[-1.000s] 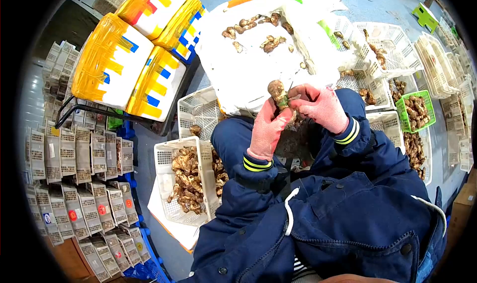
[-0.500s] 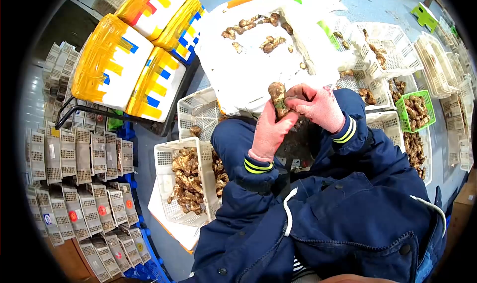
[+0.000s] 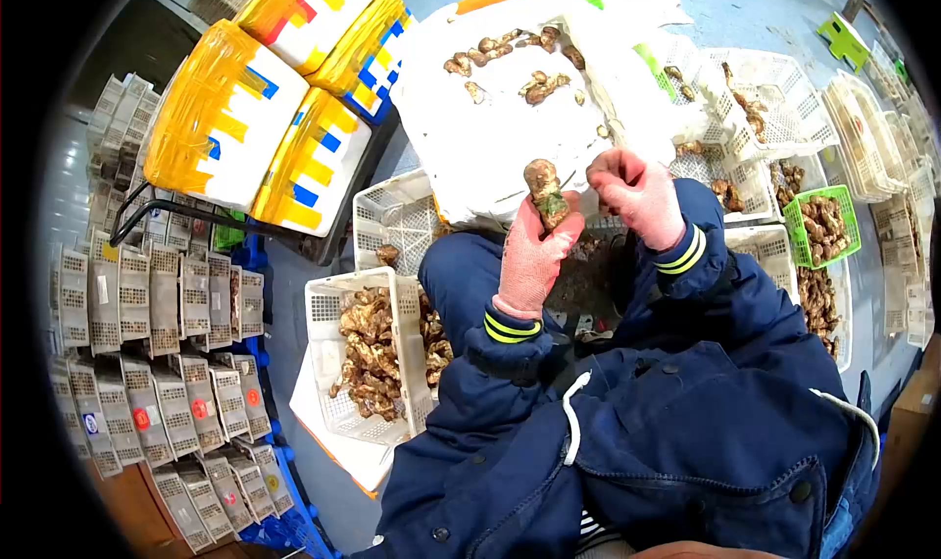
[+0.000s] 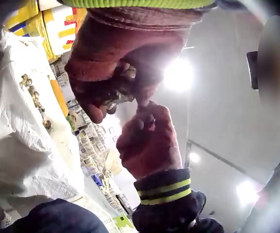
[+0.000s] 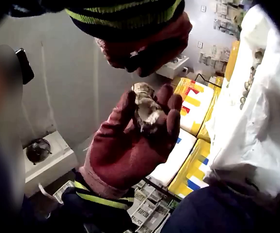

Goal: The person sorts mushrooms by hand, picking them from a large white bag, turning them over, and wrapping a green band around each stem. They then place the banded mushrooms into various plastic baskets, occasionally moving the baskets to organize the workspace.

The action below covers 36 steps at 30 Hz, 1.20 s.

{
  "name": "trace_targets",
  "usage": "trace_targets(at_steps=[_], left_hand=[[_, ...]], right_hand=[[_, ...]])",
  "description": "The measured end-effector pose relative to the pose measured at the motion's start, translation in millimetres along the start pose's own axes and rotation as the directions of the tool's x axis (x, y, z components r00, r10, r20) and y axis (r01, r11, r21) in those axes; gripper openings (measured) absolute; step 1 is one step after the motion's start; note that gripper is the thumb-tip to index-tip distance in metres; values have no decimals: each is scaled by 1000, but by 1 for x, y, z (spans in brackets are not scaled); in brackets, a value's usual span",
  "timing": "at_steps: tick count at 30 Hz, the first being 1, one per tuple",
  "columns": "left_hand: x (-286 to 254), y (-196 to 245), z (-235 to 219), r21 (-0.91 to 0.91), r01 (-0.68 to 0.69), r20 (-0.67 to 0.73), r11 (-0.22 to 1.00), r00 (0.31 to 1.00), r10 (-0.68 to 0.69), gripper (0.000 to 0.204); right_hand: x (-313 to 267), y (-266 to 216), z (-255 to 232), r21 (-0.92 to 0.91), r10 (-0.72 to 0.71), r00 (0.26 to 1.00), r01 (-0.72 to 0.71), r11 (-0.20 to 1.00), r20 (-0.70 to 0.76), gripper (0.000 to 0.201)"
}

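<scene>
My left hand [image 3: 529, 270], in a pink glove, holds a thick mushroom [image 3: 541, 178] with its brown cap upward, over the near edge of the white-lined box [image 3: 510, 137]. A green patch shows low on the mushroom. In the right wrist view the mushroom [image 5: 147, 109] lies between the thumb and curled fingers of the left hand [image 5: 125, 155]. My right hand [image 3: 642, 201], gloved alike, is just to the right, its fingers curled in and apart from the mushroom in the head view. I cannot tell whether something small is pinched in it.
Several mushrooms [image 3: 500, 44] lie at the far side of the white lining. A white basket [image 3: 358, 363] full of mushrooms stands at my left. To the right are more white baskets and a green basket [image 3: 823, 224] of mushrooms. Taped foam boxes [image 3: 235, 118] are stacked on a cart at left.
My right hand has drawn away from the mushroom, to the right and slightly up, and its fingers have curled in. The left hand still holds the mushroom in nearly the same place.
</scene>
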<state>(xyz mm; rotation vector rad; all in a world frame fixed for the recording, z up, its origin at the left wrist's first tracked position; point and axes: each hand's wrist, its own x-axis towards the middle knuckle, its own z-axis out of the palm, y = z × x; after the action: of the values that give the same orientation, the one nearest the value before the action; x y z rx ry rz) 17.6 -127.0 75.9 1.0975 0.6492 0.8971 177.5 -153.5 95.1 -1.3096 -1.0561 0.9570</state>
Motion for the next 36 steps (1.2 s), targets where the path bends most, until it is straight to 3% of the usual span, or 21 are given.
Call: trace_targets(at_steps=[2,5,6,7,9,11,14,15,17,18,21,23,24,25,27,28,29,31,32,33,36], left_hand=[[1,0,0,151,31,-92,988,996,-17,32],[-1,6,6,233,41,-73,972,997,-24,36],[4,2,10,331,-99,-104,938,985,140,35],[3,0,9,333,-99,-107,938,984,141,35],[-1,2,6,349,125,-138,929,987,-81,34],[1,-7,1,379,59,-91,924,996,-26,34],[3,-9,0,69,-28,-71,997,997,33,32],[4,-3,4,-99,-45,-107,994,994,34,35],[2,7,-5,-356,-21,-86,934,996,-10,34],[2,8,-9,-355,-23,-88,934,996,-9,34],[1,0,-19,-586,65,51,808,998,-44,39],[0,-6,-27,-861,222,199,457,975,-100,45],[2,-6,-26,-873,281,291,398,956,-38,43],[0,-6,-25,-759,270,269,592,959,-92,45],[-1,-6,-24,-567,244,384,787,923,-11,43],[-6,10,-14,-374,242,263,896,953,-148,42],[-5,3,-17,-374,243,262,895,953,-150,42],[2,-7,-20,-193,74,58,978,996,-64,41],[3,-6,-19,-220,124,-101,967,984,-150,42],[5,-16,-28,-322,-21,-99,947,995,-12,38],[12,-25,-52,-689,-111,-80,716,994,77,38]], right_hand=[[-1,-3,-2,-12,45,999,-44,999,20,15],[-6,1,9,-255,-301,945,325,911,127,19],[-7,-3,9,-384,-297,942,334,861,153,19],[-7,-6,9,-381,-298,942,335,861,156,19],[-3,-9,9,-407,-82,981,148,901,175,18],[1,8,10,-372,-159,973,211,904,166,15],[4,3,7,-227,-205,979,201,953,5,16],[6,-3,5,-44,-8,998,5,999,-70,16],[18,13,-9,252,53,998,-42,967,-38,18],[19,13,-11,373,69,997,-72,925,20,20],[19,15,-12,464,110,992,-122,877,53,20],[28,25,-16,468,117,993,-116,876,26,21],[32,29,-16,480,153,988,-150,864,33,21],[37,32,-17,492,189,981,-184,851,40,22],[47,27,-21,556,92,995,-100,825,42,20],[52,15,-24,524,-4,1000,-6,852,18,20],[54,4,-27,489,-100,995,90,868,-4,19],[52,-23,-31,385,-207,978,199,901,-21,17],[50,-27,-33,332,-243,970,230,915,0,17],[47,-30,-34,277,-278,960,260,925,27,17],[22,-31,-29,285,-251,968,240,928,3,17]])
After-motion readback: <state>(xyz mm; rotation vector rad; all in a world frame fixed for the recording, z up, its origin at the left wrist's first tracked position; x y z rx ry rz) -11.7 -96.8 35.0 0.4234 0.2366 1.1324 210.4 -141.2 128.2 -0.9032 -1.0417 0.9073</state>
